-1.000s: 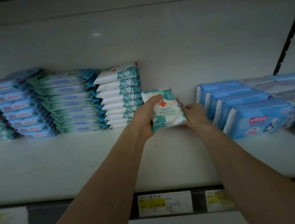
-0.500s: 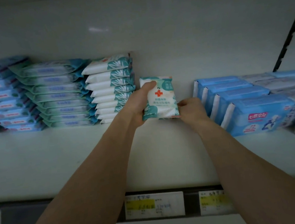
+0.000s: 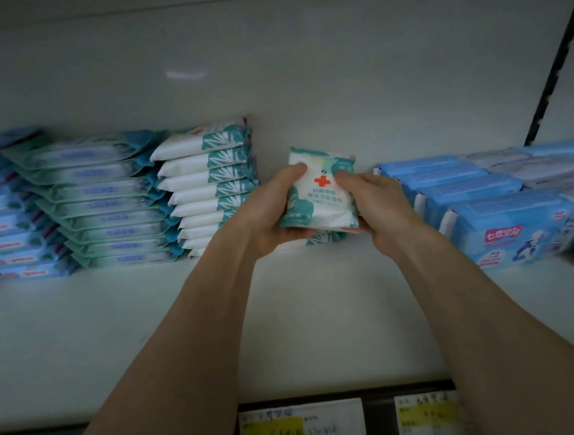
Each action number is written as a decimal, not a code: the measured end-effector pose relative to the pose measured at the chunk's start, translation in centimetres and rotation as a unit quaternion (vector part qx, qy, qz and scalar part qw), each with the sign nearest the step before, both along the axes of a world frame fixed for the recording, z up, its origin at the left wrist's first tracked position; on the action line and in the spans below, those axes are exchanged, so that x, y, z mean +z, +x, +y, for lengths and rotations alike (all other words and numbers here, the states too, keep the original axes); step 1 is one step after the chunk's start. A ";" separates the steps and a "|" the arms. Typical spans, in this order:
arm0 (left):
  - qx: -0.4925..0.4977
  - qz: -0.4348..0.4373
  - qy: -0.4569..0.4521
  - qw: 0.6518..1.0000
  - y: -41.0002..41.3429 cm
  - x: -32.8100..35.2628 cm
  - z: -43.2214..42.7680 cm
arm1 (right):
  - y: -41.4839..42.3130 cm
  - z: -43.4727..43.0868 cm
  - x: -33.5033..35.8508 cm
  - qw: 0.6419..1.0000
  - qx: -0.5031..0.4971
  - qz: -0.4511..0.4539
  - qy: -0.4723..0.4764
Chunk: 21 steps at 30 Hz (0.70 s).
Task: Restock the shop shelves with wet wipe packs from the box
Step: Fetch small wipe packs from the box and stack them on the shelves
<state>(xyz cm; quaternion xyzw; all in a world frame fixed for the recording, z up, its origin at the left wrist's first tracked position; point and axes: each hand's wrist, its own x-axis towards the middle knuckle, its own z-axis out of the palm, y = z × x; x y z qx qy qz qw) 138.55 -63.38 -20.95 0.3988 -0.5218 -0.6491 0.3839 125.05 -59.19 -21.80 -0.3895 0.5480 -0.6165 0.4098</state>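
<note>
Pack (image 3: 322, 197) is held upright just right of the white stack (image 3: 207, 185); left hand (image 3: 265, 215) and right hand (image 3: 381, 206) clasp its sides, fingers (image 3: 289, 176) curled, seemingly squaring it to start a new stack.

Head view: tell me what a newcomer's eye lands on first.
The red-cross pack, gripped at centre by the left hand and right hand. Left of it stands a tall stack of matching packs. To its right are rows of blue packs.
</note>
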 end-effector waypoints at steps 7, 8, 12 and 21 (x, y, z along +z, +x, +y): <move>0.063 0.070 -0.001 0.996 -0.6 -0.3 -0.4 | -0.2 0.2 0.4 0.985 0.123 -0.109 0.054; 0.061 0.085 -0.004 0.995 -0.6 -0.3 -0.3 | -0.3 0.3 0.4 0.981 0.139 -0.123 0.054; 0.069 0.029 -0.033 0.997 -1.0 -0.2 0.2 | -0.5 0.0 0.1 0.989 0.056 -0.131 0.039; 0.132 -0.214 -0.144 0.957 -0.5 0.3 1.3 | -0.4 -0.7 -0.2 0.995 -0.013 -0.095 0.038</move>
